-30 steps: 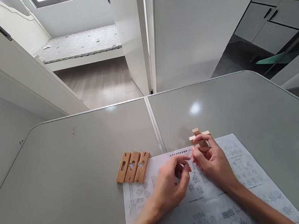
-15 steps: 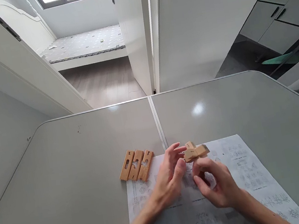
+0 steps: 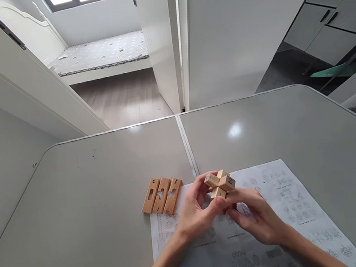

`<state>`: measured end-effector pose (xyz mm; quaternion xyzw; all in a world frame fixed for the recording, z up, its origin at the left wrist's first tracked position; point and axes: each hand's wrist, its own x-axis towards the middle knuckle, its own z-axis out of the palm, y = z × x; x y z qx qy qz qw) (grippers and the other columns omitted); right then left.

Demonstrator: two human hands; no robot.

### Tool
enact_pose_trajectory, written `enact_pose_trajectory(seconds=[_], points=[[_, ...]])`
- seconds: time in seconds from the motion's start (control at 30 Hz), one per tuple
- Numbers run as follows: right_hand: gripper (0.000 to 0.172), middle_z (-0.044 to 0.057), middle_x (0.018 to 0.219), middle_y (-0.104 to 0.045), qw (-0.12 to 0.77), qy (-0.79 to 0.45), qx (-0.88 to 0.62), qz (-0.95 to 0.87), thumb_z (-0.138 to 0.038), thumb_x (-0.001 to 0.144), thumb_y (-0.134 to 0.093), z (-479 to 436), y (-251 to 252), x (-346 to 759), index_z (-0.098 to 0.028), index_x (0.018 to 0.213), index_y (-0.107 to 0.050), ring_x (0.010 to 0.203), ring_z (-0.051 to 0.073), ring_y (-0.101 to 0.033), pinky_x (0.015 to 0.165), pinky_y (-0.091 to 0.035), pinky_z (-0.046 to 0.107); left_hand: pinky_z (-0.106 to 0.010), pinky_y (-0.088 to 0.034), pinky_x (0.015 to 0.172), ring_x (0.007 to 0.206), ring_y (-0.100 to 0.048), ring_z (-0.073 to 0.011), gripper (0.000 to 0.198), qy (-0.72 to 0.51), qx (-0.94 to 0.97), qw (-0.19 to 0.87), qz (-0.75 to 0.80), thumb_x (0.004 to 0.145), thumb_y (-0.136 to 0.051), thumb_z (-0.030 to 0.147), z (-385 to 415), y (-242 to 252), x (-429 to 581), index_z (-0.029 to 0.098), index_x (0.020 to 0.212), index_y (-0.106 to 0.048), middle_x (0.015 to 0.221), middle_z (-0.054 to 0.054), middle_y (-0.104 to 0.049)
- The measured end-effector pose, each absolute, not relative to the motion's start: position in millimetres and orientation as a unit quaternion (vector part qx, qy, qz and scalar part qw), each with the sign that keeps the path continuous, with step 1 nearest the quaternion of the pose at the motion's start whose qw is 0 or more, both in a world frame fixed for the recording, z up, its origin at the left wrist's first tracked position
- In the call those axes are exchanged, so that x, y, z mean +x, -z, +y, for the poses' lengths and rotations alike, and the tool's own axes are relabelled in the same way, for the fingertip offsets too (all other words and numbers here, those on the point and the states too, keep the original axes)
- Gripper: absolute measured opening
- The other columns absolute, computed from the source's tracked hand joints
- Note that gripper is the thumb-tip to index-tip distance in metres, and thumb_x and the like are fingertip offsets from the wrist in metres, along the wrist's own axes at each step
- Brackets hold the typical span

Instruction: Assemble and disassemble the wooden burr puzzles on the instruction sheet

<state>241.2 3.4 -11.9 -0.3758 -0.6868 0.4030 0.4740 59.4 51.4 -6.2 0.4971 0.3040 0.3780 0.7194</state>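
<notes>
aslant, wooden cross [image 3: 219, 185], 2-marked end [image 3: 230, 182] rightward

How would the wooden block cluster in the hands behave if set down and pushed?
The cluster might rock or tip rather than roll, given its protruding square ends. Being wooden, it looks stiff, though its visible seams may shift.

Before me spreads a glossy grey bench [image 3: 86, 221], a pale seam [image 3: 185, 143] running to its far edge [image 3: 122, 128]. On it I have a printed sheet [image 3: 300, 208], its far left corner overlapped by three flat, numbered wooden pieces [image 3: 159, 204] lying side by side.
</notes>
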Motion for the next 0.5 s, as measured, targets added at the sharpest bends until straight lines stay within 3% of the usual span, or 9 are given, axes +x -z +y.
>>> enact_pose_trajectory(seconds=[0.13,0.27,0.37,0.5], points=[[0.014,-0.001,0.079,-0.063,0.493,-0.471,-0.356,-0.639,-0.018,0.101,-0.058,5,9,244,-0.024,0.094,-0.069,0.062,0.015,-0.053,0.064,-0.045,0.03,-0.039,-0.055,0.105,0.12,-0.069,-0.0298,0.09,-0.37,0.488,0.729,0.305,0.078,-0.089,0.065,52,8,57,0.021,0.15,-0.058,0.126,-0.013,-0.073],[0.02,-0.001,0.073,-0.06,0.49,-0.58,-0.314,-0.57,-0.032,0.106,-0.06,5,17,248,-0.024,0.094,-0.073,0.06,0.015,-0.053,0.061,-0.044,0.03,-0.042,-0.052,0.11,0.121,-0.068,-0.0311,0.087,-0.36,0.489,0.734,0.304,0.074,-0.093,0.063,55,7,55,0.02,0.144,-0.064,0.126,-0.013,-0.073],[0.02,-0.002,0.073,-0.06,0.502,-0.638,-0.281,-0.511,-0.036,0.108,-0.059,4,26,250,-0.025,0.102,-0.075,0.057,0.014,-0.054,0.057,-0.044,0.028,-0.041,-0.052,0.11,0.12,-0.068,-0.0305,0.083,-0.371,0.486,0.725,0.318,0.069,-0.097,0.058,56,8,54,0.02,0.137,-0.066,0.122,-0.011,-0.074],[0.009,-0.006,0.069,-0.061,0.531,-0.636,-0.315,-0.463,-0.036,0.11,-0.059,5,28,249,-0.031,0.116,-0.063,0.052,0.012,-0.052,0.056,-0.043,0.026,-0.039,-0.052,0.107,0.117,-0.068,-0.0285,0.079,-0.406,0.482,0.702,0.332,0.065,-0.101,0.051,56,11,54,0.022,0.129,-0.065,0.123,-0.009,-0.072]])
